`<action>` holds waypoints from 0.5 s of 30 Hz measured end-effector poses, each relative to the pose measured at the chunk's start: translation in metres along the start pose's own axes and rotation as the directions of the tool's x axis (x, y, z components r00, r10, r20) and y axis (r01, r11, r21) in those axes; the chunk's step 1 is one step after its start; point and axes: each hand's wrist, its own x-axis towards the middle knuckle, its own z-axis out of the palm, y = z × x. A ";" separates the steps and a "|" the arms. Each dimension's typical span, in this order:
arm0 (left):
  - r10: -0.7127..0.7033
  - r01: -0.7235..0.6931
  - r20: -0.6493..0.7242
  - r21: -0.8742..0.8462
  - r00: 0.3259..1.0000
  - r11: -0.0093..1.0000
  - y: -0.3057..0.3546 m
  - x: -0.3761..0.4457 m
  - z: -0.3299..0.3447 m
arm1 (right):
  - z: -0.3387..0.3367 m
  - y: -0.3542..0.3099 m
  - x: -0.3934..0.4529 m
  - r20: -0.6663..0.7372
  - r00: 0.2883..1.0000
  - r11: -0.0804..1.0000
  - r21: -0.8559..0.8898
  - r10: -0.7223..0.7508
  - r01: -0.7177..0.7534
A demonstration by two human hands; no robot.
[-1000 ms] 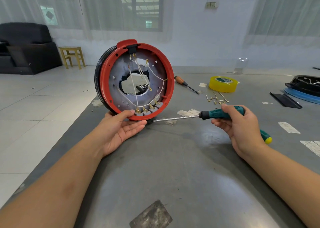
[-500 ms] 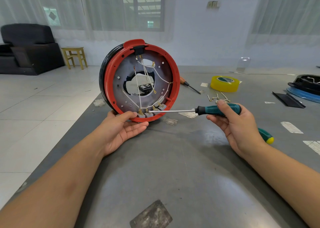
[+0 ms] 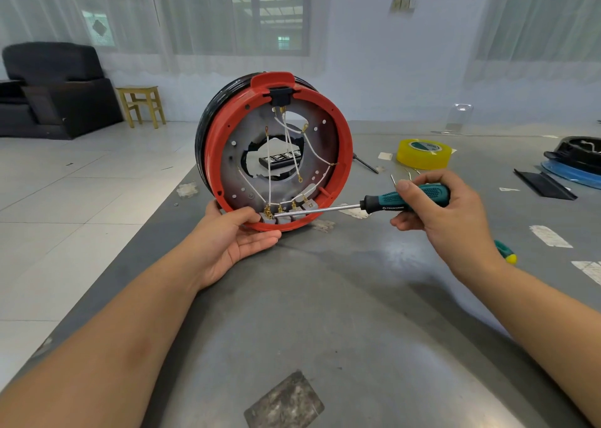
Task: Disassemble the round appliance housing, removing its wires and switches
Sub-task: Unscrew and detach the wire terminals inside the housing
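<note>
Head view shows the round housing (image 3: 276,151) standing up on its edge near the left edge of the gray desk (image 3: 341,330), with its open side facing the person. It has a red ring, a black back and a metal plate inside. White wires (image 3: 286,154) cross the plate and run down to small gray switches (image 3: 286,215) at the bottom of the ring. The left hand (image 3: 234,242) holds the bottom of the ring, palm up, thumb on the rim. The right hand (image 3: 445,213) grips a green screwdriver (image 3: 383,204), fingers curled round the handle. Its metal tip touches the switches. Farther back on the desk sits a yellow tape roll (image 3: 422,153).
</note>
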 end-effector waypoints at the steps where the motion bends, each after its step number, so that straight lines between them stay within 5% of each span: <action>1: 0.001 -0.001 -0.013 -0.002 1.000 1.000 0.000 0.000 0.001 | -0.001 -0.001 0.000 0.021 1.000 0.999 -0.033 -0.024 0.025; 10: -0.015 0.011 -0.096 -0.036 0.995 0.999 0.000 0.001 0.002 | -0.020 0.003 0.006 0.211 0.974 0.915 -0.402 0.077 0.015; 15: 0.001 -0.004 -0.134 -0.025 0.991 1.000 0.000 0.001 0.005 | -0.022 -0.004 0.009 0.288 0.948 0.893 -0.450 0.132 0.012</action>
